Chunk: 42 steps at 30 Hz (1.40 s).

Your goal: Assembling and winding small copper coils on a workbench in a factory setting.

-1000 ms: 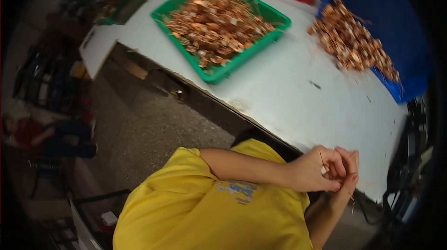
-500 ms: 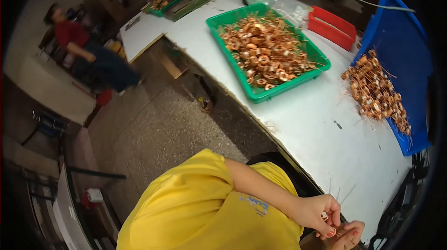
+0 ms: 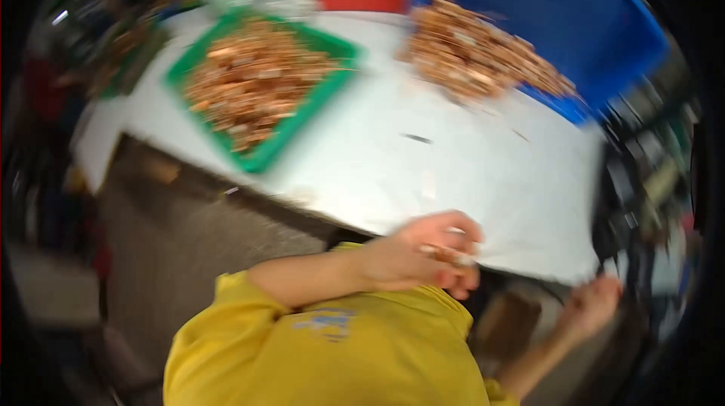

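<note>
Curling around at least 1 coil (image 3: 445, 256), the left hand (image 3: 411, 251) hovers by the near edge of the table (image 3: 491, 179). Blur hides how far the right hand (image 3: 593, 305), well apart, closes, and on what, if anything. Slack fingers or a bump could drop the coil to the floor (image 3: 196, 236).

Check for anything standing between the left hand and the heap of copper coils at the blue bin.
Nothing visible stands between the left hand and the heap of copper coils; the white tabletop stretches between them. A small dark mark lies left of the direct line. Blur could hide fine detail.
</note>
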Available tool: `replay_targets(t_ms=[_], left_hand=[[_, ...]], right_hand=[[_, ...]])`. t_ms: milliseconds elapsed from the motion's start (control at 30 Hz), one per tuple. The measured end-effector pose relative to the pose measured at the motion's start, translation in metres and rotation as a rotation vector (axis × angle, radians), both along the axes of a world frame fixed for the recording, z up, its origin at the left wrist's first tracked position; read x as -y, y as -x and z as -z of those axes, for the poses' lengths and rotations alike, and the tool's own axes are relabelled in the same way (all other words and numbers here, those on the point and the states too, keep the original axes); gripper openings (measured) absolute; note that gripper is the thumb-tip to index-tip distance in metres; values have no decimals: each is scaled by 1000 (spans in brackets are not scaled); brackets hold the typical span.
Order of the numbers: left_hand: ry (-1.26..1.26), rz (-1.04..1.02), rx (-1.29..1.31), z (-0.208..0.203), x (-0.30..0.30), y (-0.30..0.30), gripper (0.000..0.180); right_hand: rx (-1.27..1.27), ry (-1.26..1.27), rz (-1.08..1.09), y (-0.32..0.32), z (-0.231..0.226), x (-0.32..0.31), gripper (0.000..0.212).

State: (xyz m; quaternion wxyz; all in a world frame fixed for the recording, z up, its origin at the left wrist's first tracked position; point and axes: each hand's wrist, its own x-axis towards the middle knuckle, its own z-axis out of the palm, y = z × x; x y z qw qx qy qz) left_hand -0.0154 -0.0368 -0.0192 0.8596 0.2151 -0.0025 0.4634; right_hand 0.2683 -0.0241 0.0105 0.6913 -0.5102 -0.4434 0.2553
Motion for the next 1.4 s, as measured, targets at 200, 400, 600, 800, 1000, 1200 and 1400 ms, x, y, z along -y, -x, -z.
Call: replay_targets(t_ms=[200, 400, 600, 800, 1000, 1200, 1400], left_hand=[[71, 161, -6, 2, -10, -6, 13], [-119, 257, -435, -15, -20, 0, 5], [-159, -16, -438, -5, -15, 0, 16], [-30, -64, -512, -5, -23, 14, 22], [167, -222, -619, 6, -34, 26, 24], [261, -228, -397, 28, -37, 21, 24], [252, -240, -423, 20, -37, 21, 20]], right_hand=[[94, 124, -491, 53, -18, -20, 25], [660, 253, -716, 89, -57, -62, 20], [922, 42, -750, 145, -52, -154, 15], [1067, -185, -559, 213, -60, -236, 11], [1353, -501, -336, 261, -57, -287, 12], [1449, -268, -376, 261, -49, -286, 11], [1612, -382, -255, 260, -51, -281, 10]])
